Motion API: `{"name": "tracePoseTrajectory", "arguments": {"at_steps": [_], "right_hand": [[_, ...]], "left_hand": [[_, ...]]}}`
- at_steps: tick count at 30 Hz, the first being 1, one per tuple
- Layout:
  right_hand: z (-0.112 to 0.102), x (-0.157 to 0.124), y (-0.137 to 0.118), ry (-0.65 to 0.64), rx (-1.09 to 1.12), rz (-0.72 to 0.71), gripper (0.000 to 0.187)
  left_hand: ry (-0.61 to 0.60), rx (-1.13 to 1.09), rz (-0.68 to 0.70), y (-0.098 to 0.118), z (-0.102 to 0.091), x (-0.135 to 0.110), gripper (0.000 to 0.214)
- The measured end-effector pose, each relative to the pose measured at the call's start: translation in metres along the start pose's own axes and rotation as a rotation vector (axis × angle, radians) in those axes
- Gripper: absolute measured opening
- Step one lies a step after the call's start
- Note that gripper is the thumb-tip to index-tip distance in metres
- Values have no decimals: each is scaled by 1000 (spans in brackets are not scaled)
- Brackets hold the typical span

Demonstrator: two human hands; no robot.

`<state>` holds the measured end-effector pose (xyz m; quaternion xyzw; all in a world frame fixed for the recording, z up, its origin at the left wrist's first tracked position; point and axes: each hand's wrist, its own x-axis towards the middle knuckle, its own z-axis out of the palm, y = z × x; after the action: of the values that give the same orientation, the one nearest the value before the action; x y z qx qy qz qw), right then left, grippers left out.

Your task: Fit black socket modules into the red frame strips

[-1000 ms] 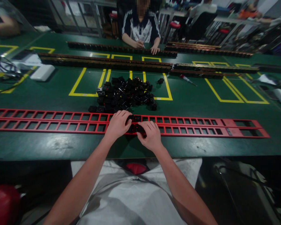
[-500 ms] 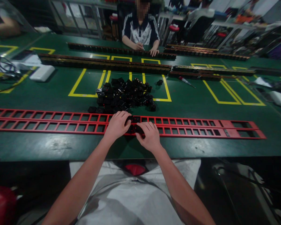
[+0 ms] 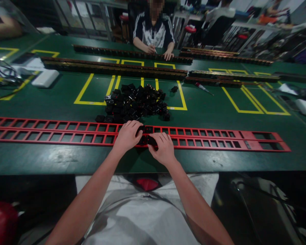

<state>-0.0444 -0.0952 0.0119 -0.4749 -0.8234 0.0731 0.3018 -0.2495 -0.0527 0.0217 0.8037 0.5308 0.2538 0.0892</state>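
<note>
Across the green table lies a long red frame (image 3: 73,137) with two rows of rectangular openings, like a ladder. A few small black blocks (image 3: 149,129) sit in its openings near the middle. My left hand (image 3: 129,135) rests over the frame, thumb and fingers closed around a black block at its right side. My right hand (image 3: 162,146) is just to the right, fingers curled and pinching another black block (image 3: 151,140) in the near row. Fingers partly hide both held blocks. Beyond the frame is a heap of loose black blocks (image 3: 137,102).
Long dark strips (image 3: 112,68) lie across the table farther back. A screwdriver (image 3: 204,89) and a single black block (image 3: 174,89) are right of the heap. A white box (image 3: 45,79) and cables (image 3: 9,76) lie at left. A co-worker (image 3: 154,34) sits opposite, hands on a strip.
Almost nothing differs. Both my hands keep their places on the black blocks; the view has shifted very slightly.
</note>
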Motion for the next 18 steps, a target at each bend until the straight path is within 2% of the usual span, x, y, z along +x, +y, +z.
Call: {"name": "tracePoseTrajectory", "arguments": {"at_steps": [8, 18], "right_hand": [[1, -1, 2, 18, -24, -43, 34], [1, -1, 2, -9, -69, -30, 36]], "left_hand": [[4, 13, 6, 2, -1, 0, 24], [4, 11, 2, 1, 0, 0, 24]]}}
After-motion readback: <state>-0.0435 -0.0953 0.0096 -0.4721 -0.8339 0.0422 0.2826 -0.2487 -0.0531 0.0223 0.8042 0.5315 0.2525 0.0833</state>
